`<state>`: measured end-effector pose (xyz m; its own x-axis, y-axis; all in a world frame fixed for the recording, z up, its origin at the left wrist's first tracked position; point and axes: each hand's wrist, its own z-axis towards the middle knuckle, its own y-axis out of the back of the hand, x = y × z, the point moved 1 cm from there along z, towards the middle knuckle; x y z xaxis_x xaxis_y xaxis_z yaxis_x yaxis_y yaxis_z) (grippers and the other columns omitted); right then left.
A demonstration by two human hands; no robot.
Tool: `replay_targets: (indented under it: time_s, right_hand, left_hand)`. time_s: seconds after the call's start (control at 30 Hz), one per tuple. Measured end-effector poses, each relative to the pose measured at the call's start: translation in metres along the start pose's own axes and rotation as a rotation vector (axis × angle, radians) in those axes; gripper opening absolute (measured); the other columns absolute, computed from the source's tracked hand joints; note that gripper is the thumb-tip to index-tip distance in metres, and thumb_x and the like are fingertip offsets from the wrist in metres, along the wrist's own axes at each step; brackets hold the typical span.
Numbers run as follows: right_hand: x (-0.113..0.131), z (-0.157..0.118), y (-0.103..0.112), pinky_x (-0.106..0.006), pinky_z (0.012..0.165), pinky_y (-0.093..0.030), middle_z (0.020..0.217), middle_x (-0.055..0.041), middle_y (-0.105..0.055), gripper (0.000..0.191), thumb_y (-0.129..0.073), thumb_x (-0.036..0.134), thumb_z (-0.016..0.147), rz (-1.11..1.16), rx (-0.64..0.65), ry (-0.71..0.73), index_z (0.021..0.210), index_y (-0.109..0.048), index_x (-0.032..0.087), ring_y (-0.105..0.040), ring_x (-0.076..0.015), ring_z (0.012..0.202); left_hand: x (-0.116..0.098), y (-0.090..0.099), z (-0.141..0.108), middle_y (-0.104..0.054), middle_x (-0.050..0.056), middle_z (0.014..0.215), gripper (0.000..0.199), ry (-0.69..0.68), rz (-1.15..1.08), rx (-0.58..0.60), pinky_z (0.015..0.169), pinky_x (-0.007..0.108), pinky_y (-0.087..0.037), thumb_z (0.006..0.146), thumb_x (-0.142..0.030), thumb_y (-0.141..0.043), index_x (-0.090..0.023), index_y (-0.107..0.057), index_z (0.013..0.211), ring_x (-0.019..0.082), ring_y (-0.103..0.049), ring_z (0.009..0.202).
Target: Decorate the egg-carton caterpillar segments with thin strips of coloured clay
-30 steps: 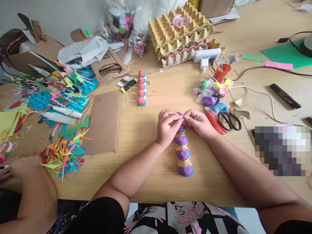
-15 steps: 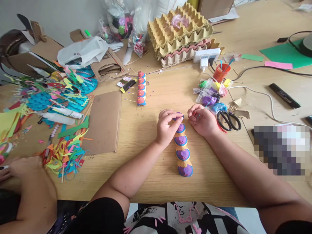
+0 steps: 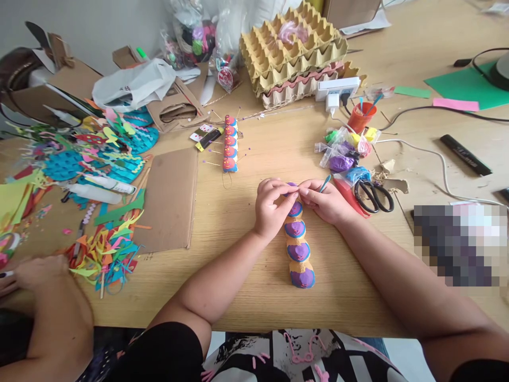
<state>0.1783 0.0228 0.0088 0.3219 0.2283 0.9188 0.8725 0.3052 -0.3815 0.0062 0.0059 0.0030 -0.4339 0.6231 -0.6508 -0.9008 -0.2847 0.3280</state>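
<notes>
In the head view, the right hand pinches a thin blue stick, its fingertips meeting those of the left hand, probably to work something small; whether either pinch holds it is unclear. Beneath lies a purple-and-blue, bumpy egg-carton strip, near the counter's front edge; stacked egg trays stand toward the back, by a grey wall.

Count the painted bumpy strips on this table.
2. The purple-and-blue strip lies in front of the person, its far end partly covered by the left hand; the red-and-blue strip stands farther back, left of it. The craft pile may hide others.
</notes>
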Motion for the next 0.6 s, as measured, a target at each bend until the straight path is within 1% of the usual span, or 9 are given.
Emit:
replay_targets:
  time_s: [0.17, 0.33, 0.47, 0.6]
  right_hand:
    - [0.0009, 0.0, 0.0, -0.024, 0.052, -0.022, 0.057, 0.006, -0.05, 0.049, -0.1, 0.054, 0.065, 0.005, -0.019, 0.011, 0.078, -0.071, 0.018, -0.036, -0.0076, 0.054]
    - [0.0022, -0.0006, -0.0017, -0.025, 0.053, -0.025, 0.061, 0.0043, -0.055, 0.048, -0.101, 0.052, 0.064, 0.014, -0.009, 0.019, 0.076, -0.068, 0.019, -0.037, -0.0076, 0.055]
    - [0.004, -0.0015, -0.0017, -0.026, 0.052, -0.019, 0.059, 0.0055, -0.048, 0.047, -0.097, 0.053, 0.069, 0.063, -0.034, 0.006, 0.076, -0.064, 0.02, -0.032, -0.0082, 0.054]
    - [0.0044, -0.0019, -0.0012, -0.028, 0.053, -0.018, 0.057, 0.005, -0.042, 0.044, -0.085, 0.056, 0.08, 0.091, -0.05, 0.001, 0.073, -0.059, 0.021, -0.03, -0.0099, 0.052]
  left_hand:
    - [0.003, -0.0013, -0.0018, -0.078, 0.003, 0.099, 0.015, 0.018, 0.025, 0.024, 0.108, 0.042, -0.057, 0.102, -0.039, -0.073, -0.027, -0.081, 0.101, 0.02, -0.072, 0.107]
    - [0.0034, -0.0016, -0.0022, -0.079, 0.003, 0.102, 0.013, -0.004, 0.025, 0.024, 0.108, 0.041, -0.057, 0.1, -0.037, -0.075, -0.026, -0.079, 0.104, 0.019, -0.071, 0.107]
    - [0.002, -0.0013, -0.002, -0.079, 0.004, 0.104, 0.014, 0.004, 0.027, 0.03, 0.109, 0.042, -0.057, 0.101, -0.038, -0.073, -0.025, -0.078, 0.105, 0.02, -0.072, 0.108]
    - [0.0024, -0.0005, -0.0016, -0.08, 0.005, 0.103, 0.017, 0.042, 0.053, 0.0, 0.108, 0.04, -0.058, 0.105, -0.038, -0.067, -0.024, -0.077, 0.103, 0.019, -0.073, 0.107]
